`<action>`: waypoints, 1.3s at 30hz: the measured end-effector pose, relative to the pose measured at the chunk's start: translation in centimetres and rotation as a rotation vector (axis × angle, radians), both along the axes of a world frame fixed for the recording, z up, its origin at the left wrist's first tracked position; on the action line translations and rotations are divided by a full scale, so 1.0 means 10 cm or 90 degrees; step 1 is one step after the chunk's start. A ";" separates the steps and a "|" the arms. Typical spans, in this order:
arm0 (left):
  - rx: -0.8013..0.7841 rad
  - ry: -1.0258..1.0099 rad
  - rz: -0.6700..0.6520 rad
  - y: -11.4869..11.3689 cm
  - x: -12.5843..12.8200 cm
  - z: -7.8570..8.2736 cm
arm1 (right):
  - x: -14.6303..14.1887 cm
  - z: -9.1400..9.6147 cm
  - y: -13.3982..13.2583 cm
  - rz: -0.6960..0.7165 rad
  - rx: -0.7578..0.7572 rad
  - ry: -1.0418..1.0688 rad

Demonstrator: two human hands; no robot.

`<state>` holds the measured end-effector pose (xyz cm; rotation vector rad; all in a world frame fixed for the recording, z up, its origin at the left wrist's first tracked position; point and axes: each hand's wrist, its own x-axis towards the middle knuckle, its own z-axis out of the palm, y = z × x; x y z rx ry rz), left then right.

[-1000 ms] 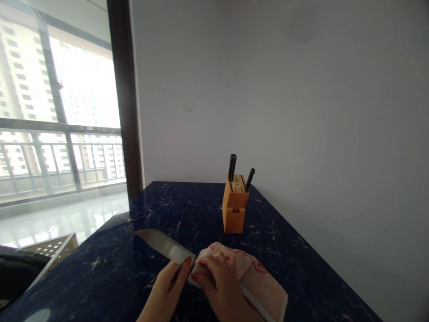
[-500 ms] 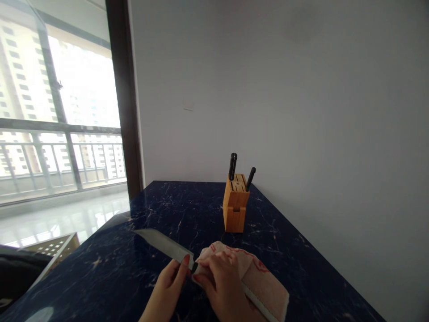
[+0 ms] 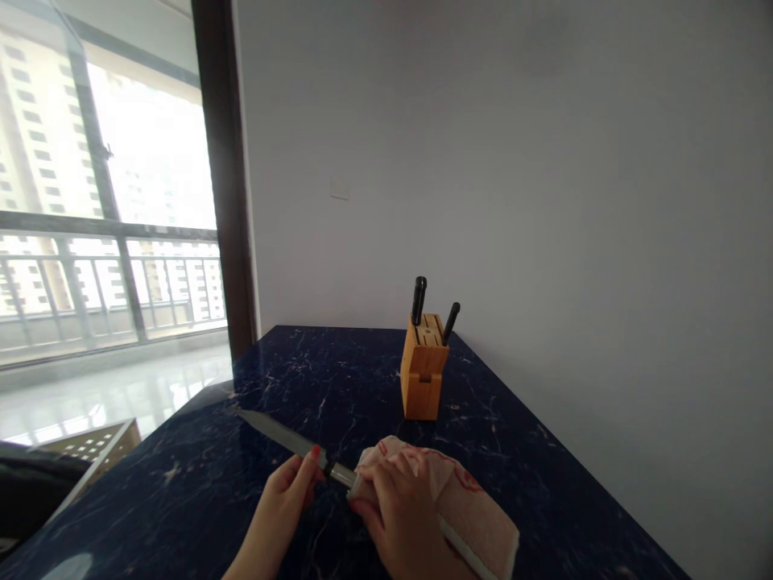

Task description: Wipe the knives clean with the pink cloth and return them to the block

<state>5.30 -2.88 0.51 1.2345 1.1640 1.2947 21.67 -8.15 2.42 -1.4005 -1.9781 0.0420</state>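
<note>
Left fingers (image 3: pixel 303 474) pinch the knife blade (image 3: pixel 279 432) by its handle (image 3: pixel 342 474), which right fingers (image 3: pixel 385 477) clamp through a cloth (image 3: pixel 483 515).

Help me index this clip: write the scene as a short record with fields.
Left grip: bare hand, pinching a pointed, silvery metal-bladed knife at the blade's handle end
Right grip: bare hand, holding a pink cloth with red markings around the knife's handle, partly hidden
Direction: knife tip points left and away
Beyond the hands: upright, light-brown wooden knife block, slotted on top, with black handles standing out
Surface: dark-blue, pale-veined tabletop
Background: plain grey wall
</note>
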 end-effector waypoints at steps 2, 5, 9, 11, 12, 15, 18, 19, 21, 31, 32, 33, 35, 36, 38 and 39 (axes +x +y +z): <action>-0.001 -0.003 -0.006 -0.01 0.03 0.00 | 0.00 0.00 -0.01 0.006 0.002 -0.024; 0.006 0.012 -0.015 -0.01 0.04 0.02 | 0.01 0.01 -0.02 0.015 0.011 -0.019; 0.032 0.037 -0.048 -0.02 0.04 0.05 | 0.06 0.13 -0.06 -0.015 0.005 0.049; 0.052 0.061 -0.084 -0.04 0.06 0.05 | 0.11 0.18 -0.06 -0.042 -0.006 0.073; 0.053 0.077 -0.102 -0.05 0.08 0.05 | 0.15 0.20 -0.05 -0.055 -0.011 0.085; 0.021 0.124 -0.154 -0.10 0.14 0.02 | 0.28 0.17 0.02 -0.056 -0.051 0.167; -0.008 0.120 -0.199 -0.14 0.19 0.02 | 0.41 0.11 0.13 0.033 -0.151 0.312; -0.012 0.100 -0.204 -0.15 0.20 0.02 | 0.44 0.10 0.16 0.063 -0.180 0.349; -0.023 0.038 -0.192 -0.13 0.18 0.04 | 0.49 0.08 0.21 0.097 -0.220 0.384; -0.104 -0.184 -0.012 -0.01 -0.04 0.10 | 0.48 0.18 0.17 0.133 -0.294 0.392; -0.105 -0.197 -0.006 -0.01 -0.05 0.10 | 0.47 0.20 0.16 0.136 -0.298 0.383; -0.105 -0.206 0.000 0.00 -0.06 0.11 | 0.47 0.22 0.15 0.139 -0.300 0.377; -0.105 -0.222 0.009 0.01 -0.07 0.10 | 0.46 0.26 0.13 0.145 -0.301 0.366; -0.105 -0.234 0.010 0.03 -0.08 0.09 | 0.45 0.28 0.11 0.145 -0.294 0.357; -0.102 -0.263 0.003 0.05 -0.08 0.07 | 0.41 0.32 0.09 0.130 -0.262 0.313; -0.102 -0.276 -0.004 0.05 -0.08 0.07 | 0.38 0.33 0.08 0.117 -0.239 0.282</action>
